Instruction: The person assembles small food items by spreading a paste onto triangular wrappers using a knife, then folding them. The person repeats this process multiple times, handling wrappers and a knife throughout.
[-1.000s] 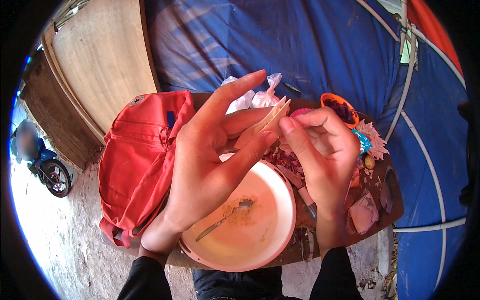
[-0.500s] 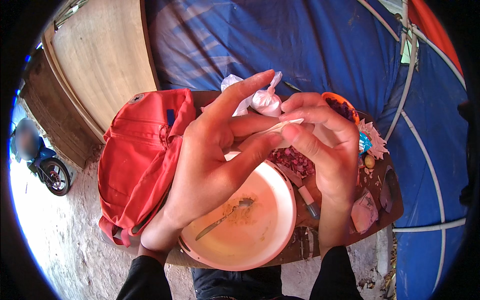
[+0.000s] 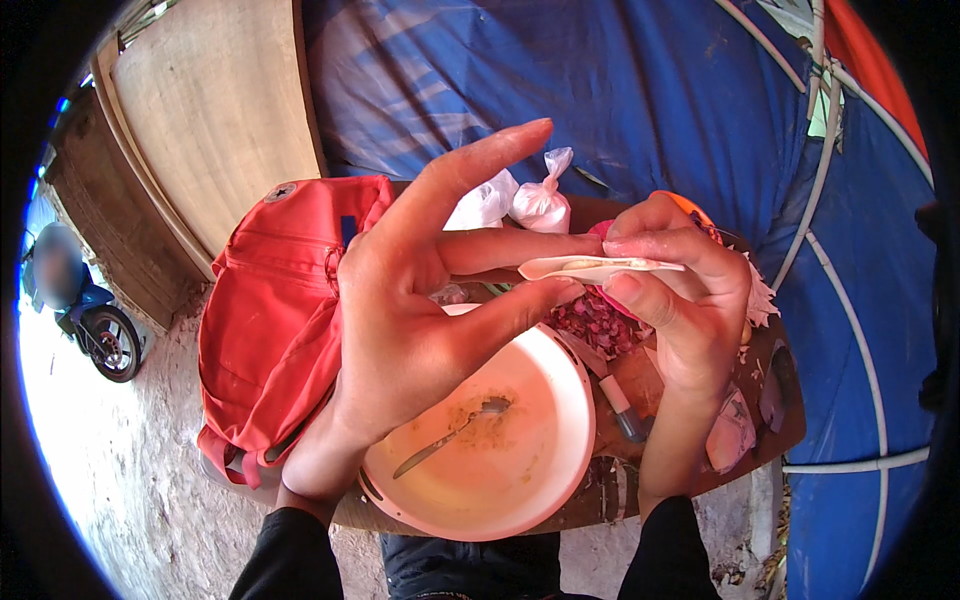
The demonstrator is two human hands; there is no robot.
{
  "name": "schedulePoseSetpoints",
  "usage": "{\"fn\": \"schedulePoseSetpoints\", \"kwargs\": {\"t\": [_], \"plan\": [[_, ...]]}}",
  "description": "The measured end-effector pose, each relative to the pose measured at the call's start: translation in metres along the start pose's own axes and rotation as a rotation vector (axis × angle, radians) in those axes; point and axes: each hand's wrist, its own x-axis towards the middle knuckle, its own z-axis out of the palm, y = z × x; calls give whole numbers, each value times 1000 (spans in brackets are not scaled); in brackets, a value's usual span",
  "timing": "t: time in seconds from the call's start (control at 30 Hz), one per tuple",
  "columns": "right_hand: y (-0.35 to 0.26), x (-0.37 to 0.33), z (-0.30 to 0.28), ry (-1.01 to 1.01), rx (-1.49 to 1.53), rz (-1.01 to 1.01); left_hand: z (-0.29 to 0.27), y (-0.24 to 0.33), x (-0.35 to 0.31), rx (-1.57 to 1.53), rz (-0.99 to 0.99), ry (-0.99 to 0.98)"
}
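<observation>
While the left hand (image 3: 420, 330) stands spread, its index finger raised toward 12 o'clock and its middle and ring fingertips steadying the near end of a thin pale wrapper (image 3: 598, 267), the right hand (image 3: 685, 300) pinches the far end of that wrapper between thumb and fingers. The wrapper hangs flat above the desk (image 3: 770, 440), over a heap of pink petals (image 3: 600, 325) and just at 1 o'clock of the bowl (image 3: 480, 440).

To do this step well, I judge the sheet should stay level: it looks soft and thin, so a tilt would likely spill whatever lies on it, and a hard pinch could tear the edge. Light, even pressure from both sides seems best, with the left fingertips supporting from below rather than pulling. Working over the bowl or the petals would let any crumbs fall somewhere harmless.

Inside the bowl lies a spoon (image 3: 450, 437) in a smear of brownish paste. At 9 o'clock of the bowl rests a red bag (image 3: 270, 320), touching the left wrist. At 12 o'clock of the hands sit two knotted white pouches (image 3: 520, 200). A small tube (image 3: 620, 405) lies at 3 o'clock of the bowl, under the right forearm.
</observation>
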Motion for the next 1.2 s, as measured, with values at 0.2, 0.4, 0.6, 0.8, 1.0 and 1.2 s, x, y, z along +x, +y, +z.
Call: {"fn": "schedulePoseSetpoints", "kwargs": {"t": [0.2,0.4,0.6,0.8,1.0,1.2], "plan": [[-6,-2,-5,-13,-52,-2,2,1,-2,89,35,22],[-8,0,-3,-17,-92,49,-2,1,0,191,73,-12],[-4,-2,2,28,-230,-18,4,1,-2,-17,-58,19],[-5,0,0,-19,-202,1,-3,-5,2,49,73,-51],[-8,0,-3,-109,-327,-88,-6,-7,1,228,219,-68],[-6,4,1,-87,-389,-194,-5,-7,1,224,219,-38]]}}
